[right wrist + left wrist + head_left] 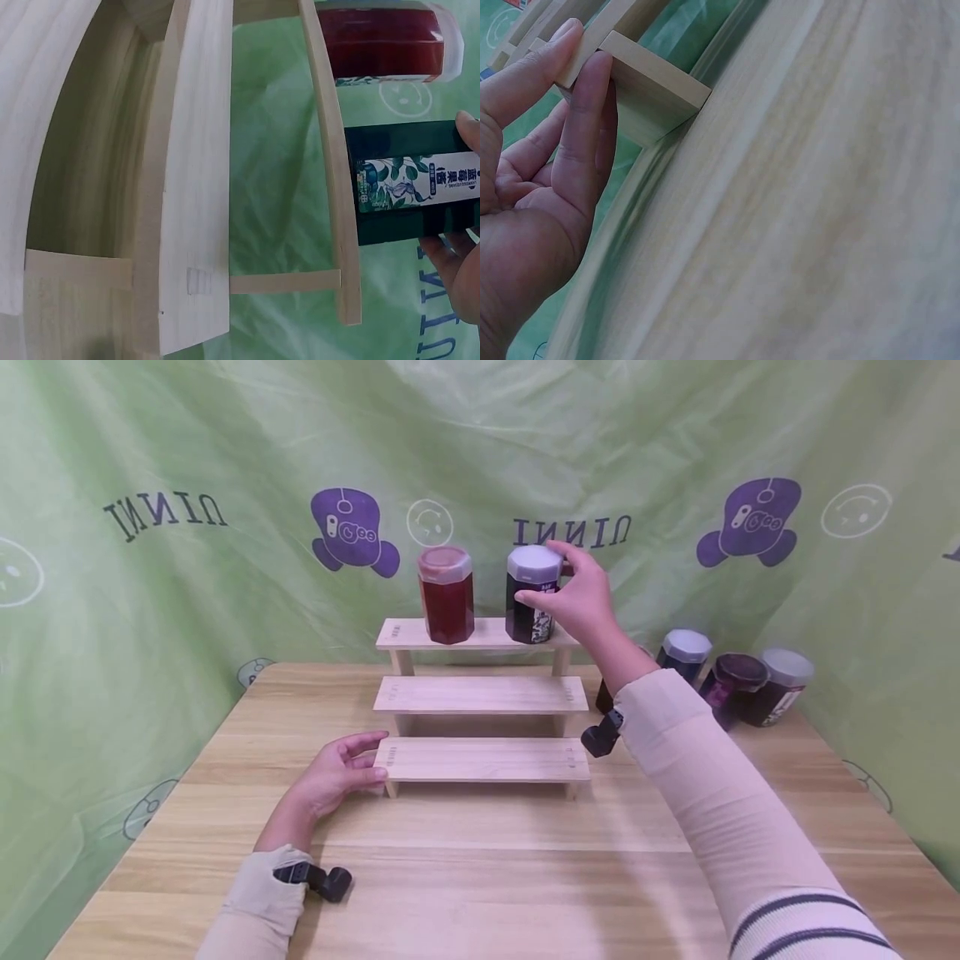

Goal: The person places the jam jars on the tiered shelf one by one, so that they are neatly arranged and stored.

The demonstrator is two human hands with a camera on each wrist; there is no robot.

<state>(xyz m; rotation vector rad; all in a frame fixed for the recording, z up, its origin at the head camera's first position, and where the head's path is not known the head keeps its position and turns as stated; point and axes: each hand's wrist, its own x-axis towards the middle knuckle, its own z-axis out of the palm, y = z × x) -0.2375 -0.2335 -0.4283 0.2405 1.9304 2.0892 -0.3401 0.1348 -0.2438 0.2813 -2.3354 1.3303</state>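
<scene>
A three-step wooden display rack point(480, 694) stands on the table. On its top step, toward the right, is a dark jar point(522, 602) with a whitish lid and a printed label. My right hand point(581, 593) grips this jar near the lid, thumb in front and fingers behind. In the right wrist view the dark jar point(405, 217) meets the top board. A red jar point(448, 602) stands to its left on the same step. My left hand point(337, 774) pinches the left end of the lowest step, thumb and fingers on the board's edge point(656, 71).
On the table at the right, partly behind my right arm, stand several more jars, among them a white-lidded one point(780, 685) and a dark-lidded one point(735, 681). A green printed curtain point(480, 460) hangs behind the wooden table point(450, 877).
</scene>
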